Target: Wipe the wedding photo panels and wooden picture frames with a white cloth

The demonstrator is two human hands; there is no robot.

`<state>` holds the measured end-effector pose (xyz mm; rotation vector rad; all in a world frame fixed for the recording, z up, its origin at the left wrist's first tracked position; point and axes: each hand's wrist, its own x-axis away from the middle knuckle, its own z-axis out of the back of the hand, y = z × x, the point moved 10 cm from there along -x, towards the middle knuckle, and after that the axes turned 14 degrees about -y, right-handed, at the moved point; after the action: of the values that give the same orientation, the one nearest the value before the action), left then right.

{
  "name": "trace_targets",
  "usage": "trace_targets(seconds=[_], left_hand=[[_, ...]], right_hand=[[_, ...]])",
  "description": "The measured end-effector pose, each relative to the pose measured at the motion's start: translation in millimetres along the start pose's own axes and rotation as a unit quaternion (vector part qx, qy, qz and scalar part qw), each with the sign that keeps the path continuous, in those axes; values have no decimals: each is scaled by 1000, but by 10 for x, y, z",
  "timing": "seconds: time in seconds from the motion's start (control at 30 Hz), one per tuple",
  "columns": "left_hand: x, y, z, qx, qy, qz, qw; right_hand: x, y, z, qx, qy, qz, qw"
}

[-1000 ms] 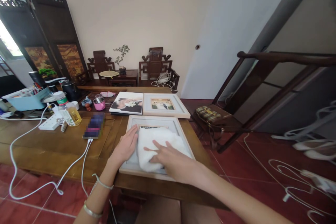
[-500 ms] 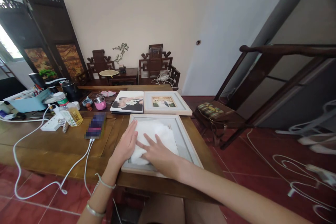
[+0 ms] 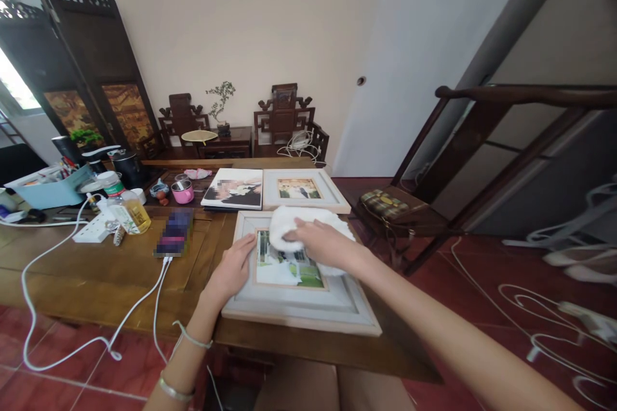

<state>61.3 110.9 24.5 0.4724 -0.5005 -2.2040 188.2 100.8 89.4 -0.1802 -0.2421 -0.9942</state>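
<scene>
At the near edge of the wooden table (image 3: pixel 96 270), a white picture frame (image 3: pixel 299 308) lies flat with its photo facing up. The left hand (image 3: pixel 231 271) rests on the frame's left border, fingers pressed together and laid flat, holding nothing. The right hand (image 3: pixel 322 243) reaches across the frame's far right part with its fingers curled down over a white cloth (image 3: pixel 308 221), pressing it against the frame's top edge; the cloth bunches under the palm and covers the upper right corner of the glass. Two thin bracelets circle the left wrist.

Just left of the frame a phone (image 3: pixel 174 233) lies on the table, with a white cable (image 3: pixel 139 308) running from it over the table edge toward the red tiled floor. Beyond the frame, touching its far side, sit a second white frame (image 3: pixel 332 196) and, beside that on the left, a flat photo print (image 3: pixel 234 187). Farther left stand a pink cup (image 3: pixel 183 191), a bottle of yellow liquid (image 3: pixel 132 213), a white power strip (image 3: pixel 94 227) and a pale blue tray (image 3: pixel 45 187) of odds and ends. Against the back wall are two carved dark chairs (image 3: pixel 284 119) with a small plant (image 3: pixel 220 97) between them, and a dark folding screen (image 3: pixel 91 64) stands at the left.
</scene>
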Motion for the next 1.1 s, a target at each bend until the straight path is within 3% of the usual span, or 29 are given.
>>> trace_targets(seconds=[0.13, 0.27, 0.4, 0.63, 0.73, 0.9, 1.1], left_hand=[[2, 49, 53, 15, 8, -9, 1000], [-15, 101, 82, 23, 1, -12, 1000], [-11, 101, 71, 24, 8, -18, 1000], [12, -24, 10, 14, 10, 11, 1000], [20, -44, 21, 18, 18, 15, 1000], [21, -47, 14, 15, 17, 21, 1000], [13, -51, 9, 18, 13, 31, 999]], right_hand=[[-330, -244, 138, 43, 88, 45, 994], [-589, -409, -37, 48, 51, 101, 992], [-523, -156, -115, 35, 28, 67, 997], [-83, 554, -90, 41, -17, -49, 998], [71, 675, -125, 56, -19, -90, 994], [319, 348, -279, 80, -21, -55, 995], [738, -191, -391, 10, -98, 17, 995]])
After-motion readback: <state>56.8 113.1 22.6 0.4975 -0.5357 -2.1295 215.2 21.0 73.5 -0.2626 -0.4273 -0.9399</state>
